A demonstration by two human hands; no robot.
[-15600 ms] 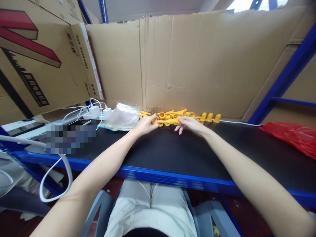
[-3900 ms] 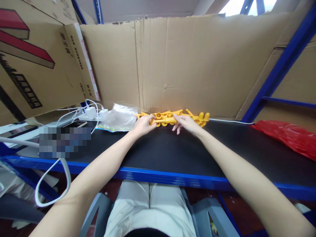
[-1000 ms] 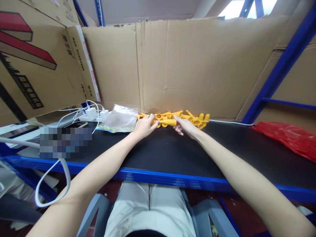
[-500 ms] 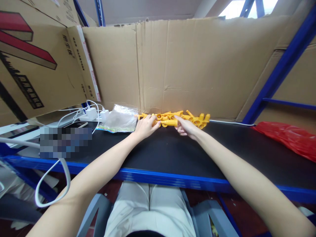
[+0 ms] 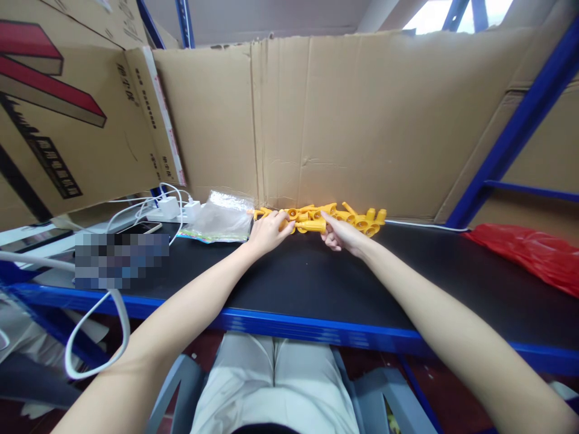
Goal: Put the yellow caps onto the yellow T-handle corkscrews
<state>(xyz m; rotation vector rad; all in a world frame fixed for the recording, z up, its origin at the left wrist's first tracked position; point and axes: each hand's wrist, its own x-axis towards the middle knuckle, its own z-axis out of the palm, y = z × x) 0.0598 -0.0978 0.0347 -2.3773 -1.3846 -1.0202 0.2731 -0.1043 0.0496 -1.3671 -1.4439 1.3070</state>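
Observation:
A yellow plastic part (image 5: 313, 225), tube-shaped with a ribbed, flared end, lies level between my two hands. My left hand (image 5: 270, 231) is closed round its narrower left end, which the fingers partly hide. At the flared right end, my right hand (image 5: 337, 232) grips with thumb and curled fingers. Just behind both hands, a heap of similar yellow parts (image 5: 370, 220) rests on the black tabletop (image 5: 312, 283), several with their round open ends showing. A clear plastic bag (image 5: 221, 217) lies to the left of my left hand.
White chargers (image 5: 169, 207) with cables and a phone (image 5: 140, 228) are at the left. A white cable loop (image 5: 122, 319) hangs over the table's blue front edge (image 5: 316, 325). Red plastic (image 5: 525, 250) lies at the right. A cardboard sheet (image 5: 371, 120) stands behind the table.
Both hands keep their grip on the yellow part in almost the same place. The whole view has shifted very slightly.

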